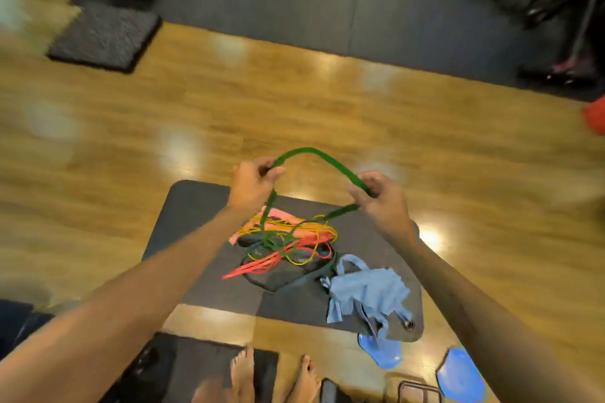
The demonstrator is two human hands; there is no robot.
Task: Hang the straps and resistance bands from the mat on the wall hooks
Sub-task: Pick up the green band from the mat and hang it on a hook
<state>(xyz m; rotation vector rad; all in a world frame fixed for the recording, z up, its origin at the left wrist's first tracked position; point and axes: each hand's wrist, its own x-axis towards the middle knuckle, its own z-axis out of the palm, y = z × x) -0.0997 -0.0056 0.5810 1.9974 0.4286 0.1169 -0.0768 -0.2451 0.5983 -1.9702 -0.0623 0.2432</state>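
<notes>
- The left hand point(253, 181) and the right hand point(381, 196) are both raised in the middle of the frame, above the far edge of the dark mat point(196, 222).
- Each hand's grip is clamped on the green band point(314, 157): left fingers curled round it at the left end of the arc, right fingers pinching it at the right end.
- Between the two hands the green band rises in an arch; below each hand it drops toward the mat and runs into the pile.
- The tangled pile point(288, 239) lies on the mat at centre frame: thin yellow, orange-red and dark green bands looped over one another, with a pink flat piece under them and dark straps at the lower edge.
- Just to the right of the pile, toward the lower right of the mat, lies a crumpled light blue cloth strap point(366, 291), touching the mat and reaching to its near edge.
- The mat rests on a wooden floor point(131, 141).
- Two bare feet point(271, 379) stand at the bottom centre of the frame.
- Two blue flat pieces point(458, 376) lie on the floor at the lower right.
- A large grey floor mat point(294, 3) spans the top of the frame; the items at the upper right are too blurred to tell.
</notes>
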